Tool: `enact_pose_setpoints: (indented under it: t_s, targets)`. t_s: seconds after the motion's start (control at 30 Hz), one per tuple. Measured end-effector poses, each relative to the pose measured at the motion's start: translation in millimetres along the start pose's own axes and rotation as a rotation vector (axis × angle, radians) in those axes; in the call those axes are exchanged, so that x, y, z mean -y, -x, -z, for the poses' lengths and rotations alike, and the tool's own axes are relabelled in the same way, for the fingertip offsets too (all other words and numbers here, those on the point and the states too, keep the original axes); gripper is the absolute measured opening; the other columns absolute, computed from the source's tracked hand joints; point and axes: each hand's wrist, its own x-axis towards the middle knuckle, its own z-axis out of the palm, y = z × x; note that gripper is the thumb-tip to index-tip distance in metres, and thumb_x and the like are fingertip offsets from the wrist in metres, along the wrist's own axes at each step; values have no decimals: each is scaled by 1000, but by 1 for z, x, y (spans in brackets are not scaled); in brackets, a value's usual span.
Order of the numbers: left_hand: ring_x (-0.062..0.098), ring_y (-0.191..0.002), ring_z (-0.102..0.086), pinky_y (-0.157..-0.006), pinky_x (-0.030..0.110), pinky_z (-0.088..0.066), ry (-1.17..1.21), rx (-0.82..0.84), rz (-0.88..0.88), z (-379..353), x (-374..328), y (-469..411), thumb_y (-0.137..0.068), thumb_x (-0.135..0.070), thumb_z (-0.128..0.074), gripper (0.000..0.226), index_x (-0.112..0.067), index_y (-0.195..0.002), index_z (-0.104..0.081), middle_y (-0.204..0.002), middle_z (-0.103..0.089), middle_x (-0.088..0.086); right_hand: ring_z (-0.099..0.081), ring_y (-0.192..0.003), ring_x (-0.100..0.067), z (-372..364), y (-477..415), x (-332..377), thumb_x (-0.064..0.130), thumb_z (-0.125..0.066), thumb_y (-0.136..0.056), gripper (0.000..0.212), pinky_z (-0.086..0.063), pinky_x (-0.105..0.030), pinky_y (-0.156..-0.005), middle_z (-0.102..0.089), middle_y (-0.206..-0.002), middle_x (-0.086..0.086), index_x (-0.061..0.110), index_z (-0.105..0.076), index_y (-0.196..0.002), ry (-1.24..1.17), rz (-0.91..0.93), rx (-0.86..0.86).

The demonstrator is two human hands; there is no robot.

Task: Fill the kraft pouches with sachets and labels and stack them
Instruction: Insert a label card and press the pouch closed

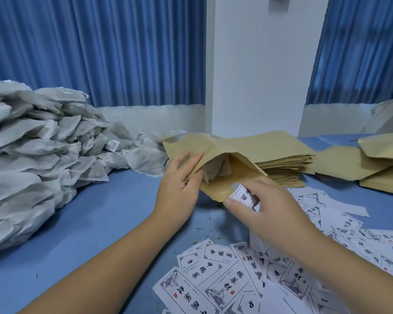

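- Big sachets (32,155) heap on the counter (89,223), way left of the pouch (216,152).
- Left hand (179,177) pinches the pouch's top flap; mouth gapes, one sachet (216,172) inside.
- Right hand (266,207) fingers (230,203) pinch a curled label (245,196) at the mouth.
- Flat stack (281,159) just behind-right of it, loose labels (225,279) in front.

Sachet heap (32,155) left, pouch stack (284,159) centre back, labels (213,279) front right, all on table (89,223)

I note my left forearm (114,252) and right forearm (327,257) reaching forward, converging. My left hand (179,177) grips the pouch (213,150) wall, fingers laid on top. My right hand (266,207) pinches a curled label (244,196), thumb foremost.
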Motion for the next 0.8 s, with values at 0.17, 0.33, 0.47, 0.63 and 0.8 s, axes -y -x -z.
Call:
enact_pose_setpoints:
  t_s: [0.17, 0.33, 0.47, 0.63, 0.8]
  targets:
    - [13, -128, -46, -98, 52, -48, 36, 7, 26, -6, -9, 1, -97, -18, -52, 36, -36, -128, -59, -140, -43, -12, -51, -87, -15, -5, -35, 6, 53, -52, -82, 32, -46, -36, -76, -50, -90, 6, 21, -58, -85, 132, -20, -28]
    - [12, -127, -47, -98, 51, -48, 64, 14, 32, -9, -15, 2, -98, -18, -52, 36, -35, -128, -60, -137, -45, -12, -58, -94, -22, -18, -56, 8, 54, -48, -88, 40, -48, -35, -75, -60, -97, 1, 19, -50, -107, 268, -5, 4]
    - [13, -126, -48, -98, 50, -48, 81, 25, 36, -11, -18, 3, -97, -18, -52, 36, -36, -128, -59, -136, -45, -10, -58, -92, -24, -22, -57, 7, 47, -44, -93, 30, -47, -36, -75, -63, -95, -2, 18, -53, -92, 267, 80, 113]
    - [11, -126, -46, -97, 48, -49, 58, 34, 38, -10, -15, 2, -98, -20, -51, 36, -36, -130, -58, -138, -43, -8, -52, -91, -17, -19, -55, 3, 38, -42, -98, 32, -40, -32, -80, -57, -94, 1, 14, -61, -92, 232, 143, 277]
    - [8, -126, -46, -97, 48, -48, 57, 18, 31, -10, -14, 2, -98, -21, -51, 35, -34, -130, -59, -137, -45, -8, -54, -97, -19, -12, -48, 1, 32, -54, -87, 23, -45, -36, -82, -57, -102, 6, 21, -53, -107, 286, 198, 325]
